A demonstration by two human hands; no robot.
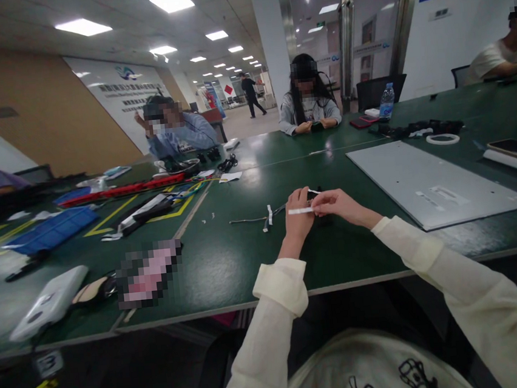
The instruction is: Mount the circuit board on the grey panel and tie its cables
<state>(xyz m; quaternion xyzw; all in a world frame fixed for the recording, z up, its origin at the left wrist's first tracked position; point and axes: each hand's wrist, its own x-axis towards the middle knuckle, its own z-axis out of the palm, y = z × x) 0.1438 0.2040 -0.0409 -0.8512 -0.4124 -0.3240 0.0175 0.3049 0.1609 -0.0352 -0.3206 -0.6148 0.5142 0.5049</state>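
My left hand [298, 214] is closed above the green table, its fingers curled round what looks like a thin dark cable [280, 209] that runs out to the left. White tags [269, 215] sit on the cable's loose end, which lies on the table. With thumb and fingers pinched together, my right hand [339, 204] holds a narrow white strip [300, 210] that crosses in front of my left hand. A second white piece [314, 191] shows between the two hands. The part of the cable inside my left hand is hidden.
A grey metal panel [440, 185] lies to the right, near a white ring [443, 139] and a water bottle [387, 102]. Leftward are a blue tray [52, 231], a white device [49, 302] and a pink pixelated item [151, 274]. People sit across the table [228, 264].
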